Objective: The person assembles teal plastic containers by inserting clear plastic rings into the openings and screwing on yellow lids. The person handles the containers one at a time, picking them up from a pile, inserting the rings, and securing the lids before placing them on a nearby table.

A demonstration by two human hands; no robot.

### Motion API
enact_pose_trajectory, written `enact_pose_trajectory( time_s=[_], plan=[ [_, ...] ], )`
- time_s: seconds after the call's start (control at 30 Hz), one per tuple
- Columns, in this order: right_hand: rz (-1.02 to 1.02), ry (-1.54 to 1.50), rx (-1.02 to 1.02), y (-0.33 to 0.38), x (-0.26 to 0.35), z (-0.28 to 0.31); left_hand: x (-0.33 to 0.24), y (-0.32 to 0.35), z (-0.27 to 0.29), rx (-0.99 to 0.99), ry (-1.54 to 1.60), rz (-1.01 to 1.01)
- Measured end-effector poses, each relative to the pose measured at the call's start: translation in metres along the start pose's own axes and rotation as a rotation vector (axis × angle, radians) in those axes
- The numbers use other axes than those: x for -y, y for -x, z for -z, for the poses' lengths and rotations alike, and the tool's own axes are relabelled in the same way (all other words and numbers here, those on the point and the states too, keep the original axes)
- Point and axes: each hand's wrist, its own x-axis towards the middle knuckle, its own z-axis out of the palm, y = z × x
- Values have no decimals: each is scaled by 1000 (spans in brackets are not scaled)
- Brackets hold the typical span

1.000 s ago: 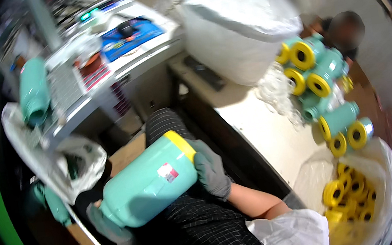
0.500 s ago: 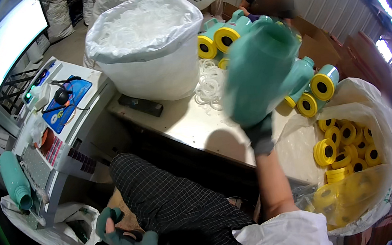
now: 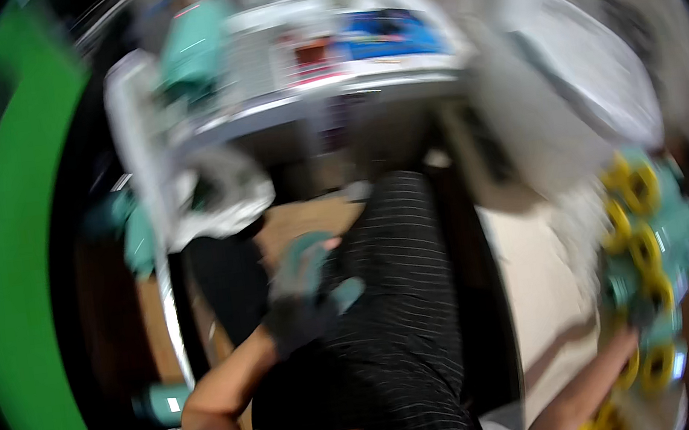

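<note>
My left hand (image 3: 309, 292), in a grey and green glove, is over my checked trousers with its fingers apart and nothing visible in it. At the right, my right hand (image 3: 645, 314) reaches in among teal bottles with yellow caps (image 3: 673, 217). It touches or is very close to them. Motion blur smears its fingers, so whether it grips a bottle is not clear. The bottles lie in a group on the pale table (image 3: 532, 269), several with their yellow ends towards me. Another teal bottle (image 3: 195, 48) lies on the workbench at the far left.
A big white sack (image 3: 535, 88) stands at the back right, beside blurred white rings (image 3: 583, 229). The workbench (image 3: 263, 109) ahead carries a blue mat (image 3: 391, 35). An open white bag (image 3: 225, 191) sits below it. Green flooring (image 3: 13, 281) runs along the left.
The view has swung left. My right hand, which held up a teal bottle over the table, is now down by the bottle group. My left hand remains apart from any bottle.
</note>
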Motion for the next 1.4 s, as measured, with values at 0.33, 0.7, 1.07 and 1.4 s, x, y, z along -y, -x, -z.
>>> enact_pose_trajectory(
  time_s=[0.33, 0.7, 1.07, 1.4],
  plan=[
    [-13, 668, 772, 380, -195, -191, 222, 117, 103, -979, 354, 1093],
    [-252, 679, 1168, 478, -200, -272, 556, 292, 166, -1325, 12, 1409],
    [-249, 275, 1490, 560, -182, -330, 171, 177, 189, -1268, -290, 502],
    [-505, 81, 1303, 547, -169, -260, 22, 39, 78, -270, -120, -253]
  ],
)
